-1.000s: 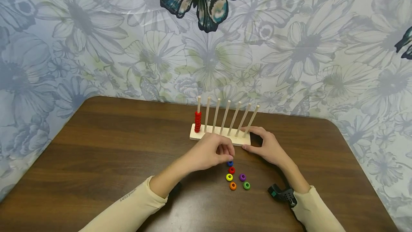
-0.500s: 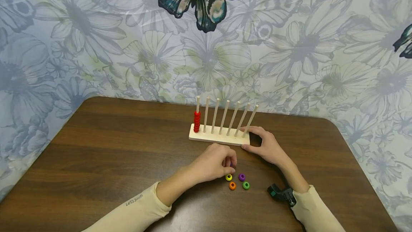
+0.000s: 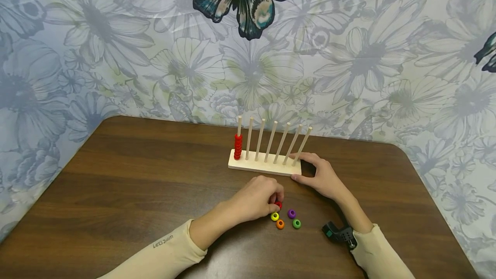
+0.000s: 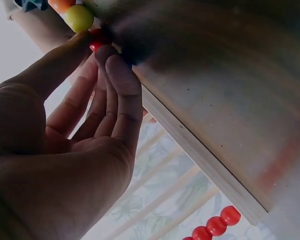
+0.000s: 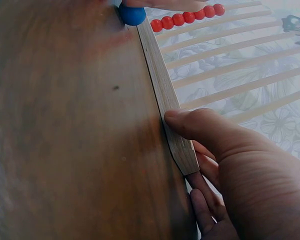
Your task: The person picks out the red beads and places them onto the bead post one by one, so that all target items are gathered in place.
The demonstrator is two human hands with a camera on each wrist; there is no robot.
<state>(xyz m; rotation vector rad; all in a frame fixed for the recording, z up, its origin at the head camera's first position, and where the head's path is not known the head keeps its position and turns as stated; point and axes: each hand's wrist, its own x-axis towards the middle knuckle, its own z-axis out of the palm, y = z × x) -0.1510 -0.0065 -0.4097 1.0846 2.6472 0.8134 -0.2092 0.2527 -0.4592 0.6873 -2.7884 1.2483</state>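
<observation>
My left hand (image 3: 257,199) pinches a red bead (image 4: 98,40) between thumb and fingertips, low at the table. A yellow bead (image 3: 274,216) lies right by the thumb. The blue bead (image 5: 132,14) sits beside the left fingers in the right wrist view; in the head view the hand hides it. My right hand (image 3: 323,175) grips the right end of a wooden peg stand (image 3: 263,166), thumb on the front edge and fingers behind. Several red beads (image 3: 238,147) are stacked on the stand's leftmost peg, and the other pegs are bare.
An orange bead (image 3: 280,224), a purple bead (image 3: 292,213) and a green bead (image 3: 296,224) lie on the brown table (image 3: 135,184) in front of the stand. Behind the table hangs a flowered cloth (image 3: 155,55) with butterflies.
My left hand has moved back from the blue bead by the stand to the red one, covering the blue bead. The yellow bead has shifted slightly. My right hand has stayed on the stand.
</observation>
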